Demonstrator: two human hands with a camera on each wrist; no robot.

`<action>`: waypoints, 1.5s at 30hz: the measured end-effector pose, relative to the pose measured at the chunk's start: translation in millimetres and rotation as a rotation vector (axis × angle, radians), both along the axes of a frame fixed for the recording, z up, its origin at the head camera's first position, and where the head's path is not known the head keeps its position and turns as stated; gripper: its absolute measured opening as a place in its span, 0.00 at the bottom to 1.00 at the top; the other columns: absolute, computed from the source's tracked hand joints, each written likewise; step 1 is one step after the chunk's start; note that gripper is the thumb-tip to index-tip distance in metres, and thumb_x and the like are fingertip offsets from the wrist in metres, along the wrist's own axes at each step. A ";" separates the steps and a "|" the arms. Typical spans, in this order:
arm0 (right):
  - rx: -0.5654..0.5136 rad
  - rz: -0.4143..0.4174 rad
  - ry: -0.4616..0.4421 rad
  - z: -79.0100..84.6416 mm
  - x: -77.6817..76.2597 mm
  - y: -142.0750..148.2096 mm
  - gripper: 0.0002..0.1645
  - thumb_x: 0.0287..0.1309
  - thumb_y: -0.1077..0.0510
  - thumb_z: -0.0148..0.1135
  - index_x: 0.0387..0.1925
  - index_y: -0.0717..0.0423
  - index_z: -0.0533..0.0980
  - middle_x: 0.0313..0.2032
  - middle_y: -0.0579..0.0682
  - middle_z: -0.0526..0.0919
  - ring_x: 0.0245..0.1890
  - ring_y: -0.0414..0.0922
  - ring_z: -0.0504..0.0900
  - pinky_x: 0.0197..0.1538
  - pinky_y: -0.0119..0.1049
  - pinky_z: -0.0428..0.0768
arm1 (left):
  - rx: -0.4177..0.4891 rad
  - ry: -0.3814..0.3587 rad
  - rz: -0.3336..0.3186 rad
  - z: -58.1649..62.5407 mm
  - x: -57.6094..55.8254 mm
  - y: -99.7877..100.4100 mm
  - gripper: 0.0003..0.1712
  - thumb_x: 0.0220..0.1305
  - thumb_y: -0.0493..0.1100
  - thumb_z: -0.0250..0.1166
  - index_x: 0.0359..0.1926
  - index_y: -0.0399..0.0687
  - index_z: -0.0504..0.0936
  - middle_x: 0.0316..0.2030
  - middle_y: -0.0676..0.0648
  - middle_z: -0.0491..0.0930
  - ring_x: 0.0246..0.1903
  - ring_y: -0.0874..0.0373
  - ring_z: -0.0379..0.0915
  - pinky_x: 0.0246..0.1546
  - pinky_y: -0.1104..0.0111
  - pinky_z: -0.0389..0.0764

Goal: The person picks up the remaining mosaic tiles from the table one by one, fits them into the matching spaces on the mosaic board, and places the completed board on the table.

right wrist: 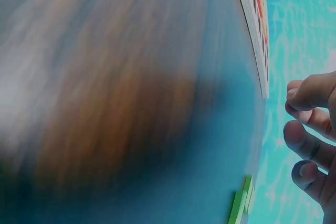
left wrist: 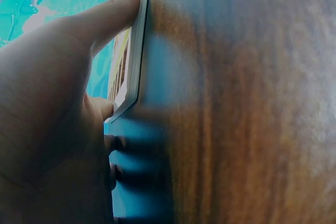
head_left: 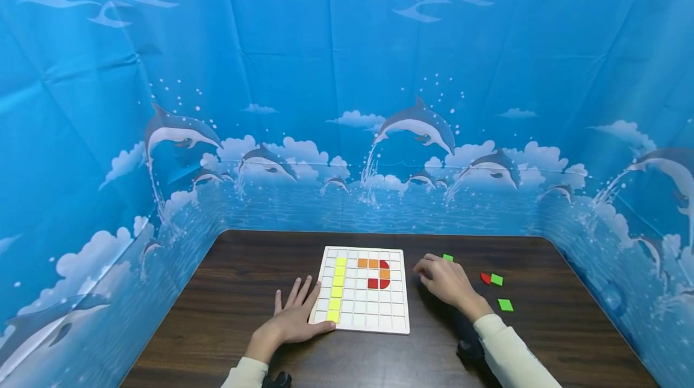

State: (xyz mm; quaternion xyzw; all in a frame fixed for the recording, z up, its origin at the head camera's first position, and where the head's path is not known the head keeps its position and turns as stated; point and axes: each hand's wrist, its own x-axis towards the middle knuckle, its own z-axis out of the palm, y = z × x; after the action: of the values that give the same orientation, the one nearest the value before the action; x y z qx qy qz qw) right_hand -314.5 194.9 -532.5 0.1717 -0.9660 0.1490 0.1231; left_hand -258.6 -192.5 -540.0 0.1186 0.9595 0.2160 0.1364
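One col. of yellow tiles [head_left: 337, 287] runs down the L of the white board [head_left: 372, 307], orange pcs [head_left: 362, 262] & red pcs [head_left: 384, 284] upper R. L hand [head_left: 295, 320], fingers spread, has thumb on board's near edge; R hand [head_left: 447, 281], fingers curled, just R of board, can't tell if gripping.

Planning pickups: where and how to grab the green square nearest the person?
Probably pinch two opposite edges of the green square, coming from above: it lies flat on the table with nothing touching it, so its sides look free.
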 end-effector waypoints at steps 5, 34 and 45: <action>0.003 -0.010 0.012 1.6 5.5 18.6 0.07 0.61 0.61 0.75 0.40 0.46 0.90 0.37 0.41 0.86 0.26 0.35 0.72 0.25 0.31 0.71 | -0.029 -0.001 0.005 0.6 1.3 0.4 0.64 0.63 0.78 0.65 0.87 0.53 0.51 0.87 0.41 0.42 0.86 0.37 0.32 0.76 0.25 0.29; 0.007 -0.176 -0.065 -5.1 25.9 132.9 0.14 0.64 0.61 0.73 0.51 0.58 0.87 0.51 0.63 0.86 0.26 0.46 0.79 0.22 0.41 0.73 | 0.049 0.040 -0.025 -15.1 -2.7 -5.4 0.66 0.61 0.82 0.62 0.87 0.54 0.50 0.87 0.38 0.41 0.85 0.34 0.28 0.73 0.23 0.23; 0.039 -0.192 -0.115 -3.4 27.5 145.1 0.16 0.63 0.64 0.73 0.52 0.61 0.86 0.51 0.63 0.86 0.40 0.58 0.88 0.36 0.57 0.85 | 0.021 0.038 -0.011 -19.7 -5.6 -4.0 0.68 0.59 0.86 0.59 0.88 0.57 0.48 0.87 0.42 0.39 0.86 0.36 0.28 0.74 0.24 0.22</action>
State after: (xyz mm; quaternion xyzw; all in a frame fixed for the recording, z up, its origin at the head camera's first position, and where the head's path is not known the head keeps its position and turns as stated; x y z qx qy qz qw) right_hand -287.0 340.0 -535.9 0.0717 -0.9862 0.1275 0.0781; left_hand -264.1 -196.5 -559.7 0.1292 0.9590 0.2231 0.1181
